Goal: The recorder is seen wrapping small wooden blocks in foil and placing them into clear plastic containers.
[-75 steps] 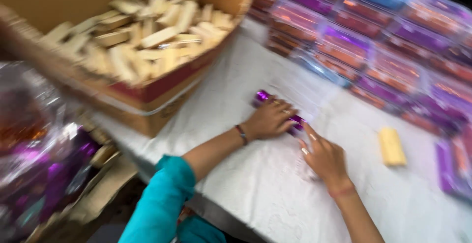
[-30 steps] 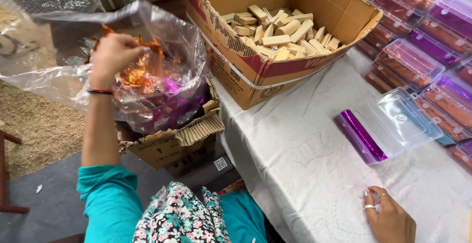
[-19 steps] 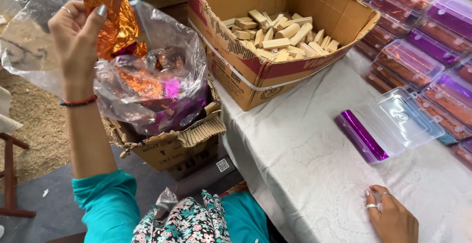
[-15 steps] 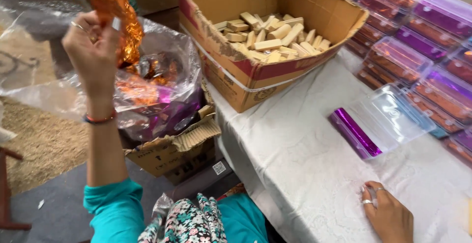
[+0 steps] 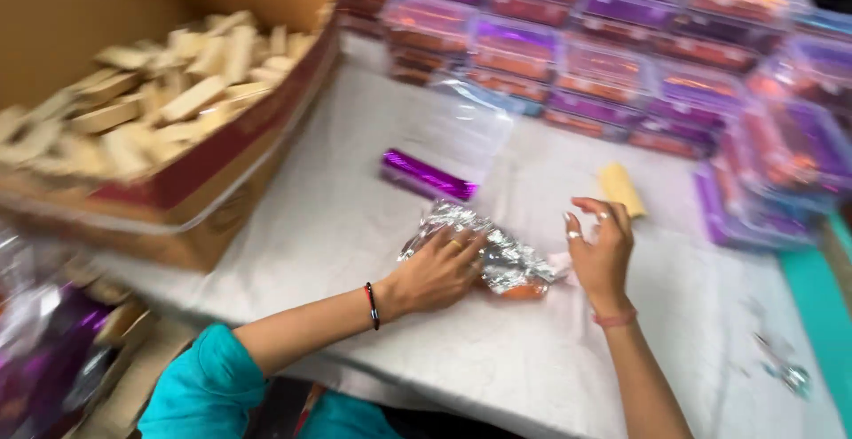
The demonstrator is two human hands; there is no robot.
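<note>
From the head camera, looking down over a table with a white cloth [image 5: 355,226], the left hand [image 5: 435,272] lies palm down with its fingers spread flat on a crumpled sheet of foil wrapping [image 5: 484,248], silver side up with an orange edge showing beneath it at the near end; the hand presses on the sheet and is not closed around it. The right hand [image 5: 602,248] stands just beside the sheet's right end, fingers apart and loosely curled, holding nothing. The foil sheet rests on the cloth in front of the person, between the two hands. Just beyond it sits an open clear plastic box [image 5: 461,142] with a purple-wrapped bar [image 5: 428,175] at its near edge. A bare pale wooden block [image 5: 621,189] lies on the cloth just past the right hand. At far left a large cardboard carton [image 5: 177,181] holds a heap of similar wooden blocks. Along the far and right sides, blurred, stand rows of closed clear boxes [image 5: 621,75] with purple and orange contents
</note>
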